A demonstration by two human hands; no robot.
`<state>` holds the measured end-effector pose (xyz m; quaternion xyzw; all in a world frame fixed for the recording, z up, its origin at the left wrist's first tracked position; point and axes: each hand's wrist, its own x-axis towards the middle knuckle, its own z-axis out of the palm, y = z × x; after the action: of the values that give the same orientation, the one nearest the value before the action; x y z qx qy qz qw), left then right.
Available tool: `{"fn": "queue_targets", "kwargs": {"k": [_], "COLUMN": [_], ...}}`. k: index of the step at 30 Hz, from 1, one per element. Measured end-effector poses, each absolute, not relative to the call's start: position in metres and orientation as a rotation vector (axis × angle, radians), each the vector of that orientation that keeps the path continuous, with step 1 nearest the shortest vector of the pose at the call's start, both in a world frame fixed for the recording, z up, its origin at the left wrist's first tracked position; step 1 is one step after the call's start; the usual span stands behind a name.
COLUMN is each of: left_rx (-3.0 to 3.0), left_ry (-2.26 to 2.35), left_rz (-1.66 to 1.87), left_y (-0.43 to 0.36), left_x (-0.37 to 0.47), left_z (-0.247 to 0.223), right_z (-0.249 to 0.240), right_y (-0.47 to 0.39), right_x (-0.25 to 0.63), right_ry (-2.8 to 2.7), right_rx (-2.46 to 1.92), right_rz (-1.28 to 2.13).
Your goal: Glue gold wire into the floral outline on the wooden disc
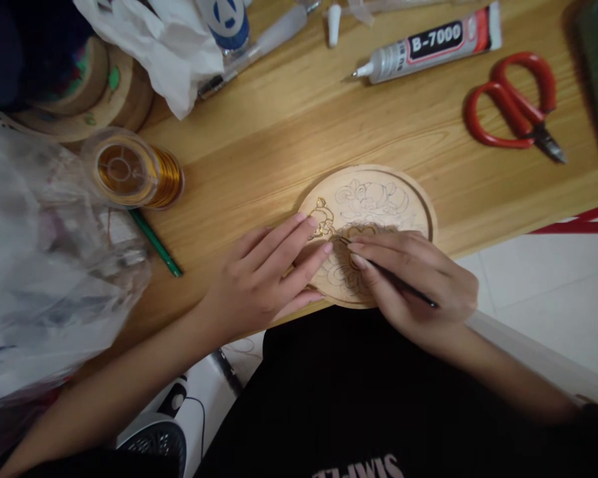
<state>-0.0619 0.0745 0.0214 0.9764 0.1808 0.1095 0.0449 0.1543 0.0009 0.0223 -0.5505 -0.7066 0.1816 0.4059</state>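
Note:
A round wooden plate [418, 206] with a raised rim and a pencilled pattern lies at the table's front edge. Gold wire [321, 211] bent into outlines sits on its left part; more gold wire shows partly behind my right fingers. My left hand [266, 269] rests on the plate's left side, fingers stretched out, steadying it close to the wire. Black tweezers [403, 284] are gripped between the thumb and fingers of my right hand [423, 275]. Their tips touch down near the plate's middle, by my left index fingertip. Whether they pinch wire is too small to tell.
A spool of gold wire [134, 169] and a green pencil [155, 244] lie left, beside a clear plastic bag [44, 265]. Behind are a B-7000 glue tube [428, 45], a white cap [333, 25], red-handled scissors [518, 106] and crumpled tissue [167, 50].

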Motion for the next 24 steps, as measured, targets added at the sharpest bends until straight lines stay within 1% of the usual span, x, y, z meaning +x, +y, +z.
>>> {"fn": "queue_targets", "kwargs": {"k": [8,24], "left_rx": [3.000,2.867], "left_ry": [0.571,0.611], "left_rz": [0.295,0.365], "left_y": [0.074,0.072], "left_x": [-0.060,-0.061], "left_z": [0.021,0.017], "right_z": [0.026,0.029], "right_y": [0.001,-0.004], "right_x": [0.153,0.142], "right_ry": [-1.766,-1.720], "right_rx": [-1.426,-1.609], "right_rz": [0.464,0.352]}}
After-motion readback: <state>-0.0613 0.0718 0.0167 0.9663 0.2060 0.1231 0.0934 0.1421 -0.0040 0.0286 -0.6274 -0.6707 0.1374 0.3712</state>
